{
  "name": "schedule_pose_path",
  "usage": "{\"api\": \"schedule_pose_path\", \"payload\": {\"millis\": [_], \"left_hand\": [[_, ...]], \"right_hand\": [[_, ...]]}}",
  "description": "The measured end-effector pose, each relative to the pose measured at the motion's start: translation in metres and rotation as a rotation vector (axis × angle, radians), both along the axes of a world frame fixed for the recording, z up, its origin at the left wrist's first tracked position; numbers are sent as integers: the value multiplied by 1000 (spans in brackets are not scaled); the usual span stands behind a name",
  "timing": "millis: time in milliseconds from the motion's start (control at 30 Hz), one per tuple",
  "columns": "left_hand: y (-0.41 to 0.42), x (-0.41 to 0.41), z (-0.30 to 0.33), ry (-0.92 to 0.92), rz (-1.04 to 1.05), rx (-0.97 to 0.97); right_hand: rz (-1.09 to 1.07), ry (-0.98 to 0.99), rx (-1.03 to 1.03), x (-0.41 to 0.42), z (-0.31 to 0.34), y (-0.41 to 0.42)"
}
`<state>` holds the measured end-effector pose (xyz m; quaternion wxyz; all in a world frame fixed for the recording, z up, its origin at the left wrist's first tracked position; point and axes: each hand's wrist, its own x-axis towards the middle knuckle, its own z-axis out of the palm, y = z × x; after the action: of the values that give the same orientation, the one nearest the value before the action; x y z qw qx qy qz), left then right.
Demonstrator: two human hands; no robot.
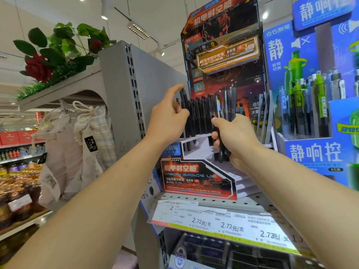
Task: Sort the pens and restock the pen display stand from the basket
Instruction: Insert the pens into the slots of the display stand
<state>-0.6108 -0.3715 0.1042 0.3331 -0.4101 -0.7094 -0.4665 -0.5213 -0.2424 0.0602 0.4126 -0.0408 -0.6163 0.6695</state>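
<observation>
Slotting a pen into the stand

Left hand (171,111) pinches one upright pen (184,100) above the stand (196,150); right hand (233,136) grips a vertical bundle (225,113) just beside.

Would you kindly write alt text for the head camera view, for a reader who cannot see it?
A person's left hand pinches one black pen at the back row of a red-and-black pen display stand, while the right hand grips a bundle of dark pens. The stand sits on a grey shop shelf with price labels beneath.
</observation>
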Motion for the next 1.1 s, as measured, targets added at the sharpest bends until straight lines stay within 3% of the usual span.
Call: {"api": "schedule_pose_path", "payload": {"millis": [133,500,733,933,1100], "left_hand": [[1,0,1,-47,23,-159],[5,-1,1,-21,66,-168],[3,3,10,-90,-14,77],[13,24,21,-200,-194,25],[12,27,23,-328,-287,163]], "right_hand": [[2,20,-10,0,0,0],[6,13,-22,-2,0,0],[87,74,2,0,2,3],[186,118,174,2,4,-6],[160,132,152,1,4,-3]]}}
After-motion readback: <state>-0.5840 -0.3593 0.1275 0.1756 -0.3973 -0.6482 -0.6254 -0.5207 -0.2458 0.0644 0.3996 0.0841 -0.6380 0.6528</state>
